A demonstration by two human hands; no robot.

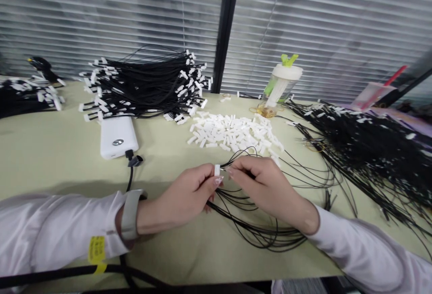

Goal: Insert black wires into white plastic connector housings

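Observation:
Between the thumb and forefinger of my left hand (189, 195) is a small white plastic connector housing (217, 170), held upright. Black wires (256, 235) run under that hand and loop to the right across the table. My right hand (263, 177) pinches the end of a thin black wire, its tip right at the housing's right side; whether it has entered cannot be made out. Just beyond both hands lies a loose pile of white connector housings (232, 132).
A white power bank (119, 137) with a plugged cable stands left. Behind it are bundled black wires (145, 82) with white ends. A clear cup (281, 87) stands at the back; more black wires (371, 150) cover the right side. A black cable (60, 273) crosses the lower left.

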